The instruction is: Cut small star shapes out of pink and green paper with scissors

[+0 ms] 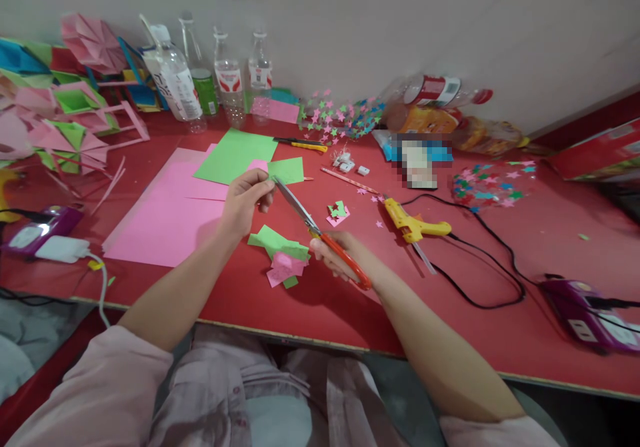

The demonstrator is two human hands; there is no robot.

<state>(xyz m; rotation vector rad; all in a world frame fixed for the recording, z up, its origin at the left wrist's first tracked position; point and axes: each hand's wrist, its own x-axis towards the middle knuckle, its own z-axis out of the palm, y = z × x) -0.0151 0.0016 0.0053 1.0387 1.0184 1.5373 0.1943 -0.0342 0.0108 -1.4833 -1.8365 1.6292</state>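
Observation:
My right hand (334,255) grips the red handles of a pair of scissors (305,219), whose blades point up and left. My left hand (246,199) is closed in a pinch around a small piece of paper right at the blade tips; the piece is too small to make out. Below the hands, green and pink paper scraps (280,254) lie on the red table (450,327). Large pink sheets (170,214) and green sheets (237,155) lie just left of and beyond my left hand.
A yellow glue gun (415,224) with a black cord lies to the right. Plastic bottles (227,80) stand along the wall. Folded paper crafts (65,100) fill the far left. Paper stars (345,117), a bag of stars (493,184) and purple devices (585,310) surround the area.

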